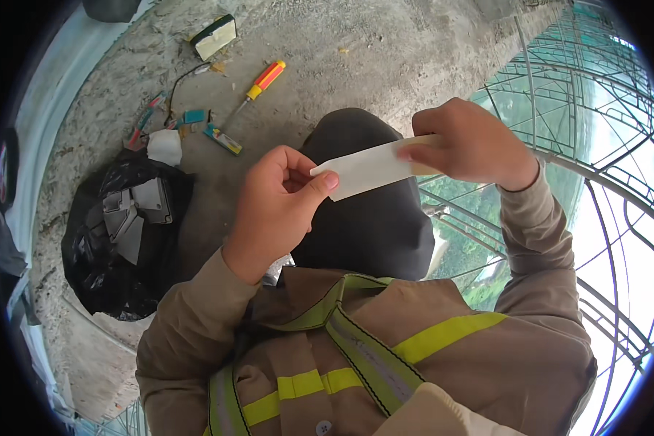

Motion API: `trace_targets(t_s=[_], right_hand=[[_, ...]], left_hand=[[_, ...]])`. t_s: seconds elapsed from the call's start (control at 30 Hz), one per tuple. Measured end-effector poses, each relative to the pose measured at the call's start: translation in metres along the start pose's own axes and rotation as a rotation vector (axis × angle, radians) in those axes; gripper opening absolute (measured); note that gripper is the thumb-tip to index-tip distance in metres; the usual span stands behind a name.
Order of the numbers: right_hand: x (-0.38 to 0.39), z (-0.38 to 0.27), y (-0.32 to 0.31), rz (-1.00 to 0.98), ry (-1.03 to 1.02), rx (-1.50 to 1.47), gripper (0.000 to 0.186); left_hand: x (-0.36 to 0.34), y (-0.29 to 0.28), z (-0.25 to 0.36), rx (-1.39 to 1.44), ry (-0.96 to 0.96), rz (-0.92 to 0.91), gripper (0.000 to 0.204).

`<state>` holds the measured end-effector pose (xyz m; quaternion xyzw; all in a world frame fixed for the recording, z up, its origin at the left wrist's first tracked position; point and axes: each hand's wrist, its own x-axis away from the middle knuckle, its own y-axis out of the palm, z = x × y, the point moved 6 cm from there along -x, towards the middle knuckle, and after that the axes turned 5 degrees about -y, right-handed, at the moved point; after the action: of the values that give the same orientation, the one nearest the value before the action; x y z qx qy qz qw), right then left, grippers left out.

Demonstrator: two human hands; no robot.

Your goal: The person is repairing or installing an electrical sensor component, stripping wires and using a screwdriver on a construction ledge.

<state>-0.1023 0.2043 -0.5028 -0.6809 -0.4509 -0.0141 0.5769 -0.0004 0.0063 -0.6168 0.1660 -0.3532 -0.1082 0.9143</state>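
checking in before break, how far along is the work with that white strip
Done: wrappers and scraps lie on the concrete floor beside a screwdriver; a black bag holds grey pieces. In hand: left hand and right hand hold the white strip by its ends. Left: the strip isn't placed anywhere yet.

I see bright, even daylight, strongest at the right where the sky glares white. Shadows are soft. Focus is sharp centrally; fisheye bending and black vignette ring the rim.
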Motion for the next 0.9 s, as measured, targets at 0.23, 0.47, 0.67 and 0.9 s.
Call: trace_targets(t_s=[0.23,0.47,0.67,0.9], right_hand=[[0.004,0.006,0.019,0.072,0.055,0.136,0.032],[-0.004,0.007,0.002,0.092,0.018,0.172,0.031],[-0.01,0.015,0.011,0.075,-0.021,0.131,0.034],[-0.011,0.023,0.013,0.086,-0.002,0.057,0.034]], left_hand=[[-0.018,0.009,-0.013,-0.187,0.126,0.095,0.027],[-0.02,0.005,-0.013,-0.073,0.181,0.118,0.036],[-0.027,0.003,-0.02,-0.02,0.157,0.125,0.034],[-0.004,0.017,0.036,-0.837,0.53,0.289,0.052]])
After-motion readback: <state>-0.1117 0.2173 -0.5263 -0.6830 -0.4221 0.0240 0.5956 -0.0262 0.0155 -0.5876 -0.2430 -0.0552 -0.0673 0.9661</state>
